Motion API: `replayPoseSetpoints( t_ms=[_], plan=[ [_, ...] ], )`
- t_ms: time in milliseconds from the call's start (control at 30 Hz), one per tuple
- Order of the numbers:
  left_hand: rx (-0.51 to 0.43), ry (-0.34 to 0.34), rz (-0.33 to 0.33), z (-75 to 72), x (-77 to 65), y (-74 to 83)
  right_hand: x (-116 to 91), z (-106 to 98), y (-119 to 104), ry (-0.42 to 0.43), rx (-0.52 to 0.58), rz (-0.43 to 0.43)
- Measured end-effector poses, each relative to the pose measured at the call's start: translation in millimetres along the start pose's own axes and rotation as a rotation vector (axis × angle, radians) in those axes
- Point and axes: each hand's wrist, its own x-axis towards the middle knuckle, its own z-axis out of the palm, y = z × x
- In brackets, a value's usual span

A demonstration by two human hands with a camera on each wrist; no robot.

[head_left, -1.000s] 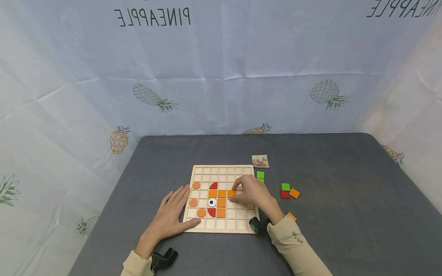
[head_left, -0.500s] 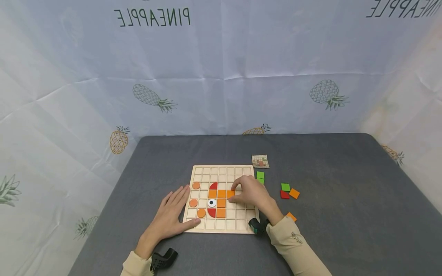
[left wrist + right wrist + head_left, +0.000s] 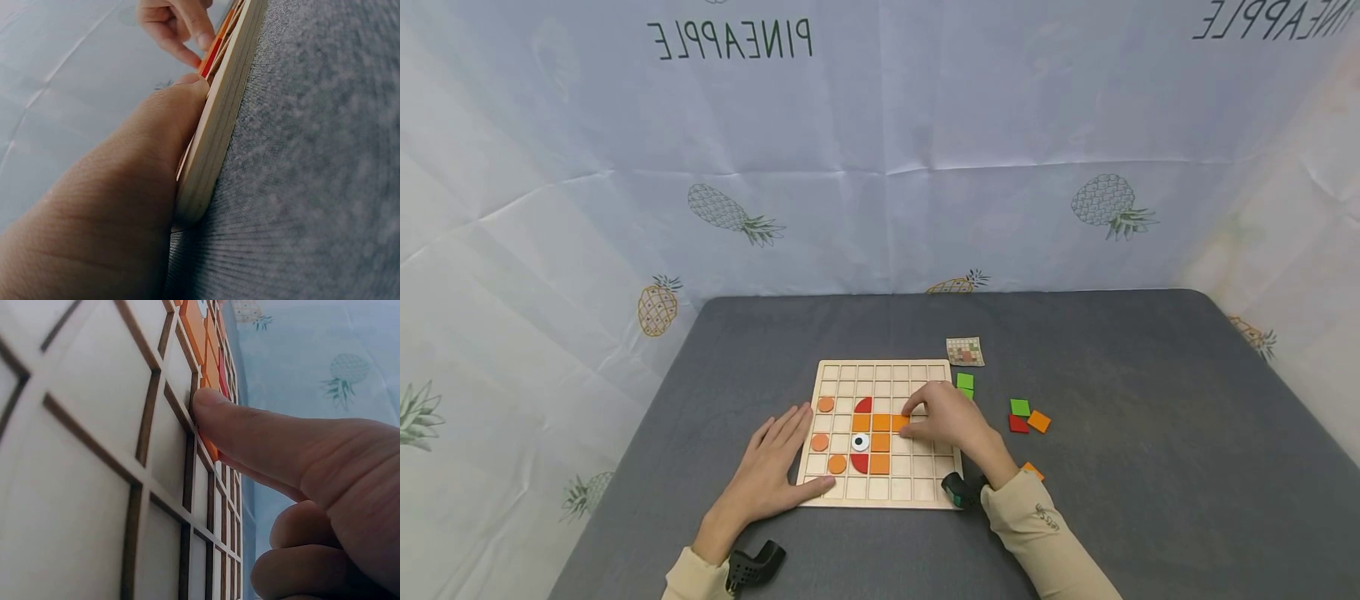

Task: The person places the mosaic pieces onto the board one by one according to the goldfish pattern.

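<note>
A wooden grid board (image 3: 925, 487) lies on the table. My right hand (image 3: 951, 414) pinches an orange square tile (image 3: 900, 423) between thumb and index finger, at the right end of a row of orange squares. In the right wrist view the tile (image 3: 207, 447) sits low at a grid cell, the thumb over its edge. My left hand (image 3: 771, 462) rests along the board's left side with fingers straight, its thumb (image 3: 190, 84) lying over the front left part. Also on the board are red quarter-round pieces (image 3: 860, 462), a white eye disc (image 3: 860, 442) and orange discs (image 3: 837, 464).
Right of the board lie green tiles (image 3: 966, 381), another green tile (image 3: 1020, 407), a red tile (image 3: 1018, 424) and orange tiles (image 3: 1039, 422). A small printed pattern card (image 3: 965, 351) lies by the far right corner. A patterned curtain (image 3: 880, 225) hangs behind the grey table (image 3: 1150, 467).
The orange tile in my right hand has shifted slightly left, up against the row of orange squares. My left hand has stayed in place.
</note>
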Motion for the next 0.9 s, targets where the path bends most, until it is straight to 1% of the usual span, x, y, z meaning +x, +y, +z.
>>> replayPoseSetpoints(
  t_ms=[133,267,467,733,900],
  plan=[
    [-0.01,-0.004,0.004,-0.1,-0.6,-0.1,-1.2,-0.6,-0.6,-0.001,-0.001,0.005],
    [-0.015,-0.006,0.005,0.1,-0.3,-0.1,-2.7,-5.4,-2.1,-0.008,0.025,0.012],
    [-0.017,-0.005,0.005,0.2,0.2,-0.4,-6.4,-15.5,-4.1,-0.032,0.063,-0.03],
    [-0.016,-0.002,0.003,-0.2,0.0,-1.7,-14.8,-27.3,-5.7,-0.054,0.048,-0.041],
    [-0.018,-0.005,0.003,0.2,0.4,-1.9,-23.8,-38.3,-3.0,-0.061,0.063,-0.085]
  ],
)
